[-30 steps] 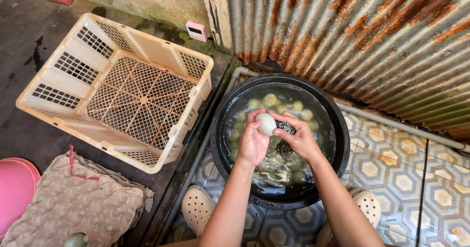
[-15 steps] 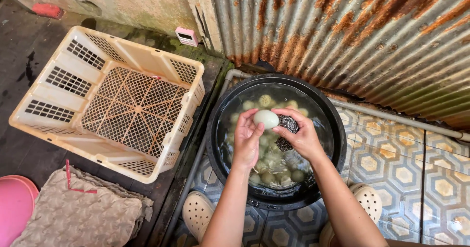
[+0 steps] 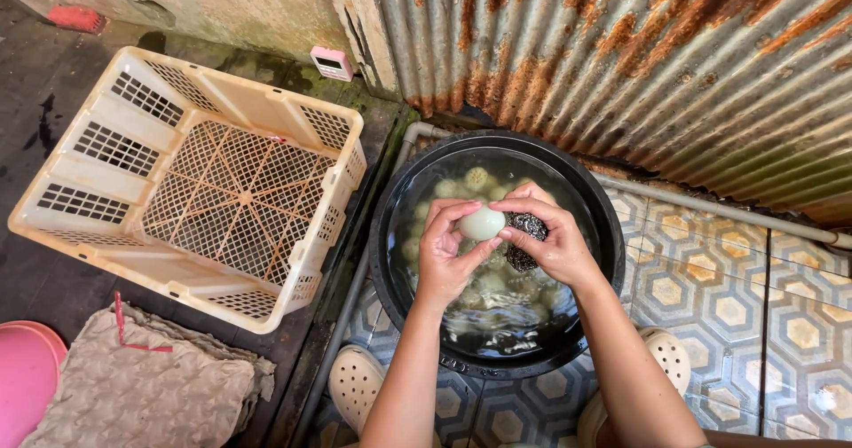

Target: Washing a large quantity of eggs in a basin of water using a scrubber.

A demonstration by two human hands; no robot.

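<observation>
At the far left, a pink basin (image 3: 25, 379) edge and a stack of grey pulp egg trays (image 3: 146, 393) lie on the dark floor. Beside them sits a cream plastic crate (image 3: 191, 182) with latticed walls, nothing inside it. Right of the crate, a black tub (image 3: 497, 248) of water holds many pale eggs, submerged; how many is hard to tell through the glare. Your left hand (image 3: 446, 257) is curled around a pale egg (image 3: 482, 224), raising it just above the water so the other hand can reach it. Your right hand (image 3: 555, 244) is closed on a dark metal scouring pad (image 3: 526, 237), pressed against the egg's side. Your feet in cream clogs (image 3: 358, 384) straddle the tub. Rusty corrugated sheeting (image 3: 639, 66) stands behind.
</observation>
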